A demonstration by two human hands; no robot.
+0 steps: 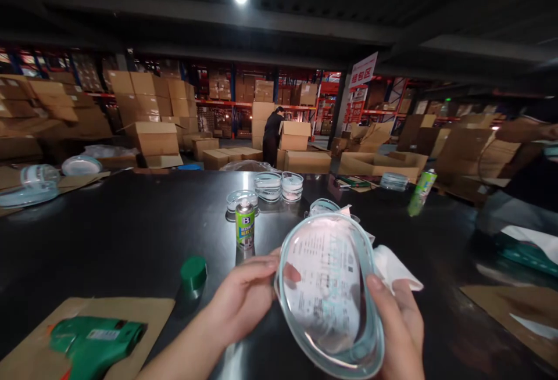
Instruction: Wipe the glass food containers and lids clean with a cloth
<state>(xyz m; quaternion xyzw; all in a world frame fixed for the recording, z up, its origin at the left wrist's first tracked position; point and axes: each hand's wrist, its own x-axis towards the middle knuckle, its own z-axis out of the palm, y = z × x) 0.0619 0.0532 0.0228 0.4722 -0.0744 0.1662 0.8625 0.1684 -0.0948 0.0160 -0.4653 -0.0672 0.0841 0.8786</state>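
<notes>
Between my two hands an oval glass baking dish (pixel 326 293) is raised and tilted above the black table, with a printed paper sheet showing through its glass. My left hand (pixel 246 293) grips the rim on the left side; some of its fingers pass behind the glass. On the right, my right hand (pixel 399 316) holds the opposite rim, thumb in front, along with a crumpled white tissue (pixel 394 269). Just beyond the dish, another glass dish (pixel 325 205) is partly hidden. A green spray can (pixel 244 226) and its green cap (pixel 193 272) stand left of the dish.
A green glue gun (pixel 96 339) lies on cardboard (pixel 159 307) at front left. Stacked glass dishes (pixel 267 186) stand at the table's (pixel 131 240) far side. A second spray can (pixel 422 188) is at right. One person (pixel 273 133) stands among boxes; another (pixel 518 176) is at far right.
</notes>
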